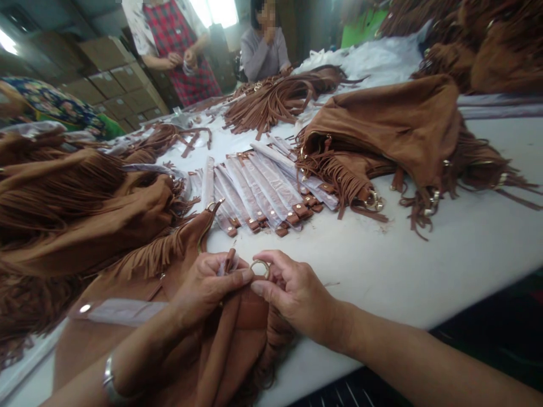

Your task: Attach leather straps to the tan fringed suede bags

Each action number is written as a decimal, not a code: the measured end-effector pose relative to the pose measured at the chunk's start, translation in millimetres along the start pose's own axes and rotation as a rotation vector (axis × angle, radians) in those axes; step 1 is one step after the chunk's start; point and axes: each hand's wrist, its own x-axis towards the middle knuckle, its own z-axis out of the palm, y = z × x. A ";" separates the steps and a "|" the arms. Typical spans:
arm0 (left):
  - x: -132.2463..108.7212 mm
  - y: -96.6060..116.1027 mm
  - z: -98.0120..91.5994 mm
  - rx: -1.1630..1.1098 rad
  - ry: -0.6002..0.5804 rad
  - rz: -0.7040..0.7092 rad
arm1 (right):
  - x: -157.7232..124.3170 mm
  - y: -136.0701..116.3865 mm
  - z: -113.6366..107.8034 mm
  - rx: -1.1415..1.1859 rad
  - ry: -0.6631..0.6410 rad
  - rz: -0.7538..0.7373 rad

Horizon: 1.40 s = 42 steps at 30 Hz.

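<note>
A brown fringed suede bag (pixel 169 294) lies in front of me on the white table. My right hand (pixel 292 291) pinches a metal ring (pixel 260 269) at the bag's edge between thumb and fingers. Close beside it, my left hand (pixel 212 282) is closed on the end of a brown strap (pixel 230 260) with some plastic wrap around it; its thumb tip reaches the ring. A plastic-wrapped strap length (pixel 127 312) with a metal stud rests across the bag under my left forearm. Whether the strap passes through the ring is hidden by my fingers.
Several plastic-wrapped straps (pixel 258 189) lie in a row beyond my hands. More fringed bags (pixel 386 124) are at the right, and a bag pile (pixel 76 203) stands at the left. Loose fringe (pixel 275 102) lies farther back. People stand or sit across the table (pixel 466 237), near stacked cartons (pixel 114 85).
</note>
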 end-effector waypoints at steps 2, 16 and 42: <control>-0.9 -1.0 1.6 0.008 0.046 0.019 | -0.6 2.3 3.5 0.077 0.035 0.027; -6.7 -8.6 4.8 -0.086 0.127 -0.037 | -3.4 -2.8 6.7 -0.297 -0.016 0.064; 3.1 -20.5 0.3 -0.177 -0.032 -0.122 | 10.4 -12.5 8.5 -0.494 -0.303 0.207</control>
